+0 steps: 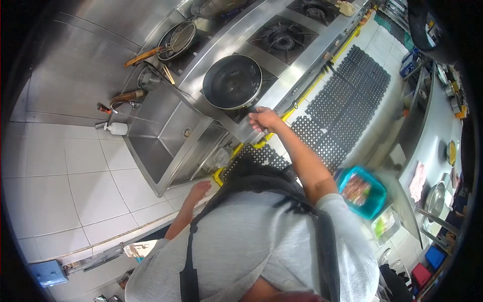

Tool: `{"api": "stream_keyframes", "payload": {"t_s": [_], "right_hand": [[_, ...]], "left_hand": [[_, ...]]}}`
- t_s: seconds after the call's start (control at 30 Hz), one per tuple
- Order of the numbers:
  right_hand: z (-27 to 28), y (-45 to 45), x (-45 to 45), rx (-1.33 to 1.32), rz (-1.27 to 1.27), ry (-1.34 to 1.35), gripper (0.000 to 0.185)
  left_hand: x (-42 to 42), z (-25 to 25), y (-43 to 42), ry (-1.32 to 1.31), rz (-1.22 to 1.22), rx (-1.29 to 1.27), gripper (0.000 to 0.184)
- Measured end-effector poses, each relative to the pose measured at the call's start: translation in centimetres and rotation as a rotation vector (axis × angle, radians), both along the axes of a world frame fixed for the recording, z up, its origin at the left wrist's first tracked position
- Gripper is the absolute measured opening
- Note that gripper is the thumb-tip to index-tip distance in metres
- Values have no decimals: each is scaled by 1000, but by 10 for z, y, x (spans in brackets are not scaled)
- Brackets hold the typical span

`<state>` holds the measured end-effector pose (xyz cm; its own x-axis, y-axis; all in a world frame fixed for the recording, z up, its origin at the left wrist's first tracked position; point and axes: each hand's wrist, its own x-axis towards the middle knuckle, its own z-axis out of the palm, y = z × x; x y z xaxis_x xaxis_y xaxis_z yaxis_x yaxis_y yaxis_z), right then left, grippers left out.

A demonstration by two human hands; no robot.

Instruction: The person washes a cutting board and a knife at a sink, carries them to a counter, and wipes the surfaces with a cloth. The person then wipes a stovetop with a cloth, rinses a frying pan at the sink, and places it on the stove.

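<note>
A black frying pan (pixel 231 83) sits over a burner at the near end of the steel stove, and its dark inside looks wet or oily with no food in it. My right hand (pixel 262 121) is wrapped round the pan's handle at the stove's front edge. Down by my side, beside the tiled counter, my left hand (pixel 200 191) hangs with loosely bent fingers and nothing visible in it. It is nearest to the counter's edge and the sink corner.
A steel sink (pixel 168 146) lies left of the stove. Behind the pan, a strainer (pixel 182 38) rests over a pot. Black perforated mats (pixel 337 105) cover the floor. A turquoise tub (pixel 375 201) holding food stands at right, near a steel worktable (pixel 432 146).
</note>
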<state>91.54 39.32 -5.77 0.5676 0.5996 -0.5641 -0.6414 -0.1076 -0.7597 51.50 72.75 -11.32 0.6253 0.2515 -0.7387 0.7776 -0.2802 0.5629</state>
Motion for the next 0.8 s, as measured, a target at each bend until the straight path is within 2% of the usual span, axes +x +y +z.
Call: {"api": "stream_keyframes", "payload": {"t_s": [0.03, 0.1, 0.17, 0.23, 0.3, 0.37, 0.4, 0.43, 0.47, 0.5, 0.57, 0.6, 0.7, 0.8], "right_hand": [[3, -2, -1, 2, 7, 62, 32], [4, -12, 0, 12, 21, 96, 33], [-4, -29, -6, 143, 10, 150, 40], [-29, -52, -12, 161, -27, 203, 53], [-54, -83, -29, 110, -120, 245, 59], [-91, -127, -58, 25, -179, 264, 67], [-129, -154, -77, -8, -198, 268, 68], [-162, -180, -105, -64, -334, 200, 62], [-171, -216, -130, -252, -143, -45, 37], [-203, -243, -164, -328, -210, -32, 31], [-266, -301, -254, -387, -719, 371, 19], [-284, -326, -290, -438, -915, 445, 14], [-210, -304, -341, -636, -811, 588, 15], [-160, -260, -369, -697, -679, 647, 16]], "left_hand": [[19, 15, -6, 2, 0, 9, 45], [62, 70, -30, 14, -173, 110, 48], [85, 95, -35, 67, -134, 44, 47], [100, 102, -20, 104, -72, -22, 47], [109, 101, 13, 42, 104, -228, 44], [131, 113, 50, -55, 157, -197, 43], [145, 114, 71, -117, 151, -165, 43], [156, 117, 96, -177, 151, -128, 44], [168, 127, 114, -194, 251, -105, 44], [181, 137, 132, -213, 353, -81, 45], [195, 132, 190, -290, 449, -72, 48], [202, 125, 226, -331, 492, -77, 48], [227, 116, 321, -437, 714, -97, 46], [248, 90, 421, -702, 1100, -308, 43]]}}
